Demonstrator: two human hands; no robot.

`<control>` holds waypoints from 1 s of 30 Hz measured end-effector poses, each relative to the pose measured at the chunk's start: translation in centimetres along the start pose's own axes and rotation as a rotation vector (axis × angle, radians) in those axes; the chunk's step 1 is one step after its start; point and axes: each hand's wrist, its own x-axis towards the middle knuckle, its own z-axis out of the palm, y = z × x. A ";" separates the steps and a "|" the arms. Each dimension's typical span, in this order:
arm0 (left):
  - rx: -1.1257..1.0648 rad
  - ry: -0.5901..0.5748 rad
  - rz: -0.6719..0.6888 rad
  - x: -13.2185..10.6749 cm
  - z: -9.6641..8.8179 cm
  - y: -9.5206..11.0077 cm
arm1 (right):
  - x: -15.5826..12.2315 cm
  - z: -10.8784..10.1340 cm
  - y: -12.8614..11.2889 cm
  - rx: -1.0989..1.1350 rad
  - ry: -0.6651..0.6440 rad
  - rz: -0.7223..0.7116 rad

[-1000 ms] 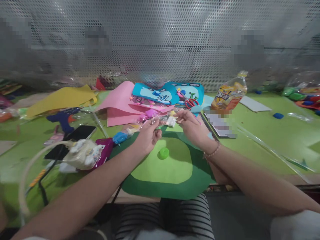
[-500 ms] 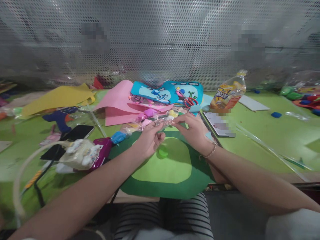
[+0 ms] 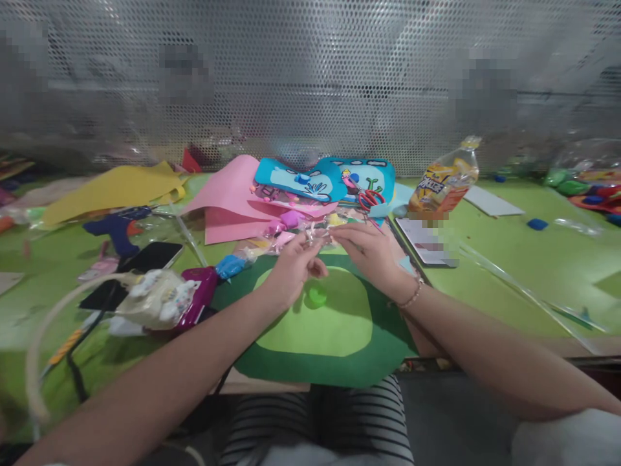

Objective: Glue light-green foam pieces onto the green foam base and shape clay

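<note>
The left hand and right hand pinch clear plastic. At its six o'clock sits a green disc.

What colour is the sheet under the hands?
Head view: the sheet is dark green, its middle light green.

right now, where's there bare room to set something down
Barest: green table right of the light-screened phone, between the blue lump and clear strip. Also between that strip and the right forearm. Crowded: beyond the left hand and right hand, with the pink sheet and scissors; left, around the glue gun and dark phone.
</note>
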 end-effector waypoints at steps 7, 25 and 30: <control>-0.149 -0.001 -0.038 0.4 -0.3 -0.4 | 0.0 0.2 0.2 0.061 -0.068 0.036; -0.458 -0.100 -0.209 0.8 -1.6 1.3 | 0.4 1.1 1.0 0.755 0.060 0.601; -0.424 -0.151 -0.198 0.7 -1.3 1.2 | 0.0 1.0 0.7 0.737 -0.156 0.565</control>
